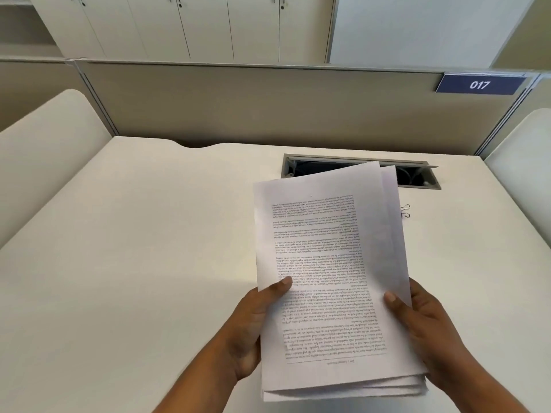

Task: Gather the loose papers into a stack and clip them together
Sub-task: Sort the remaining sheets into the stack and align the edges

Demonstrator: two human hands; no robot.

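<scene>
Both hands hold the stack of papers (328, 263) above the desk (149, 248): the left hand (253, 326) grips its left edge, and the right hand (423, 320) grips its right edge, thumbs on top. The sheets sit unevenly. The binder clips (405, 210) lie on the desk just beyond the stack's right edge.

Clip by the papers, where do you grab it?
Probably pinch the wire loops of the clip, reaching from the right: they poke out beside the papers, whose right edge hides the rest. The right hand is nearest, though it and the left hand grip the papers.
</scene>
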